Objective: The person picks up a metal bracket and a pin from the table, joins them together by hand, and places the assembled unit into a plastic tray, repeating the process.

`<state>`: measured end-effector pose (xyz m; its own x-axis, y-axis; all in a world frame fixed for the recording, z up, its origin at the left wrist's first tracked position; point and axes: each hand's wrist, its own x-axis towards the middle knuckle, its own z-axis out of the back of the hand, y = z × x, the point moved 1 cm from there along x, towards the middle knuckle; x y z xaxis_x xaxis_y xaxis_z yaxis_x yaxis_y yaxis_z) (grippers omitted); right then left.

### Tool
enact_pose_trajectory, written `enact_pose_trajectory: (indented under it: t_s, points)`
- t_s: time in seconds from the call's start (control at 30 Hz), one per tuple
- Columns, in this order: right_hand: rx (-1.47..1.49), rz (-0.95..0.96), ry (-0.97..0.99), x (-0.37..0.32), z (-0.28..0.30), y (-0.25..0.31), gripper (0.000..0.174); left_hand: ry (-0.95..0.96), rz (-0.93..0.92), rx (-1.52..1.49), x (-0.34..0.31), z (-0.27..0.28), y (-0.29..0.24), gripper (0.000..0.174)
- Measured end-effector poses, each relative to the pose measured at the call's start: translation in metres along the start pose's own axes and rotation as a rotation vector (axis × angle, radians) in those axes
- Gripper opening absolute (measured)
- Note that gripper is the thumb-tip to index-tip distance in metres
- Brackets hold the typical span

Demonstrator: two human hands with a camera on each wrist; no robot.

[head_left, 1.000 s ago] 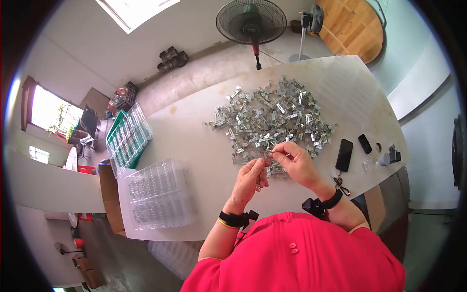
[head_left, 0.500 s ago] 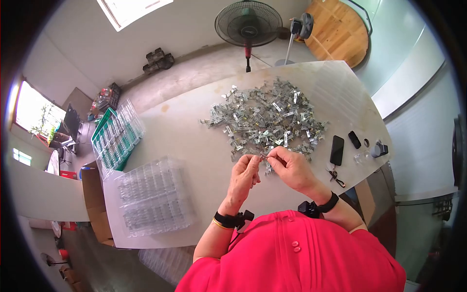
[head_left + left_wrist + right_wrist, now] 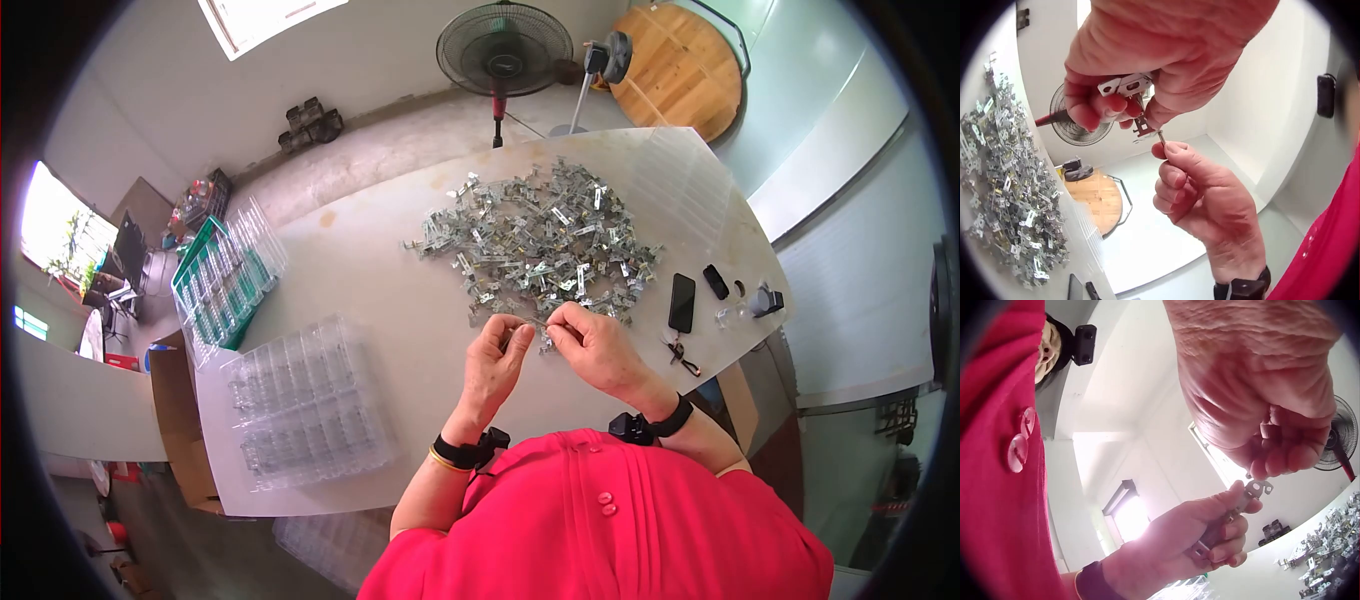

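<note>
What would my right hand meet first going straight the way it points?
Probably the metal bracket in your left hand, beyond the thin pin your right hand pinches; depth is unclear.

The left hand (image 3: pixel 491 368) and right hand (image 3: pixel 606 352) nearly meet, fingers (image 3: pixel 1173 177) curled; whether they touch is unclear.

Daylight fills the room: in the head view the left window (image 3: pixel 65 220) burns out to white, and the upper window (image 3: pixel 265 20) is equally blown. Soft glare washes the pale tabletop (image 3: pixel 400 290), while small highlights sparkle on the metal brackets (image 3: pixel 545 240) and clear plastic trays (image 3: pixel 310 400). The floor at lower left is dim. In the right wrist view, a glaring window (image 3: pixel 1130 519) throws pinkish flare across the left hand (image 3: pixel 1210 531). The left wrist view shows an overexposed pale wall panel. Wide-angle distortion bends straight edges, and dark vignetting rings the corners.
</note>
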<state>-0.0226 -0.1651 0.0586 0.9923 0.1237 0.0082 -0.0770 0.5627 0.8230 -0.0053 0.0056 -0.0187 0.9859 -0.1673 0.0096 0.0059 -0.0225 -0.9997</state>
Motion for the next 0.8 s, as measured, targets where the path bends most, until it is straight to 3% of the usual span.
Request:
enact_pose_trajectory:
  t_s: [0.1,0.27,0.5,0.6,0.67,0.7,0.77,0.8]
  points:
    - [0.018,0.064,-0.026,0.002,-0.002,-0.004,0.012,-0.026,-0.045,0.080,-0.003,-0.004,-0.007,0.022]
    - [0.310,-0.127,0.238,0.015,-0.004,-0.018,0.019,-0.052,-0.047,0.173,-0.007,-0.005,-0.002,0.016]
    - [0.310,-0.141,0.324,0.037,-0.010,-0.042,0.019,-0.108,-0.032,0.234,-0.005,-0.011,-0.002,0.015]
    - [0.188,-0.066,0.294,0.043,-0.009,-0.048,0.017,-0.106,-0.086,0.330,-0.003,-0.014,-0.002,0.016]
    - [0.203,0.034,0.167,0.045,-0.011,-0.055,0.015,-0.018,-0.029,0.342,-0.003,-0.017,0.000,0.017]
    - [0.205,0.030,0.164,0.045,-0.011,-0.056,0.015,-0.013,-0.027,0.344,-0.002,-0.017,0.006,0.017]
    - [0.397,-0.011,-0.016,0.047,-0.006,-0.048,0.014,0.019,0.080,0.043,0.003,-0.016,0.015,0.021]
    - [0.506,-0.146,0.025,0.045,0.003,-0.041,0.014,0.038,0.078,0.047,0.004,-0.014,0.015,0.021]
